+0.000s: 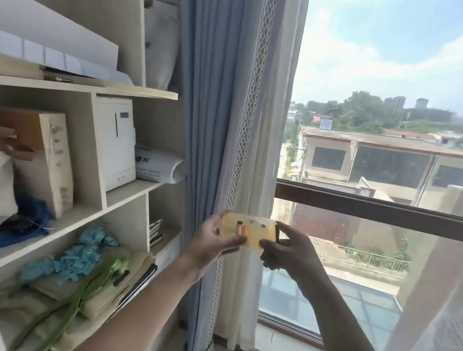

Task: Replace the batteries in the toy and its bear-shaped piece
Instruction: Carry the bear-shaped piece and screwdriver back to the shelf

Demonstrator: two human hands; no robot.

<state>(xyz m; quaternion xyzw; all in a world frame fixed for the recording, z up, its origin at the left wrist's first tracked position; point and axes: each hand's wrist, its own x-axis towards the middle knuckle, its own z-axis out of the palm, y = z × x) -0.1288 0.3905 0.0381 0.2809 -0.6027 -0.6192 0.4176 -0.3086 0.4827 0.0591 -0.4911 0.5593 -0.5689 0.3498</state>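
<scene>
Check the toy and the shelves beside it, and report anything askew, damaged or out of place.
Nothing looks damaged. The yellow toy is held level between the left hand and right hand, its case apparently closed. The shelf unit is cluttered: blue paper scraps lie loose on folded cloth, but nothing is spilled.

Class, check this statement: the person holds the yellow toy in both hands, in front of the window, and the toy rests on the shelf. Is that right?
Not quite. The head view shows the yellow toy held up in the air, clear of the shelf, gripped by the left hand and right hand in front of the window.
</scene>
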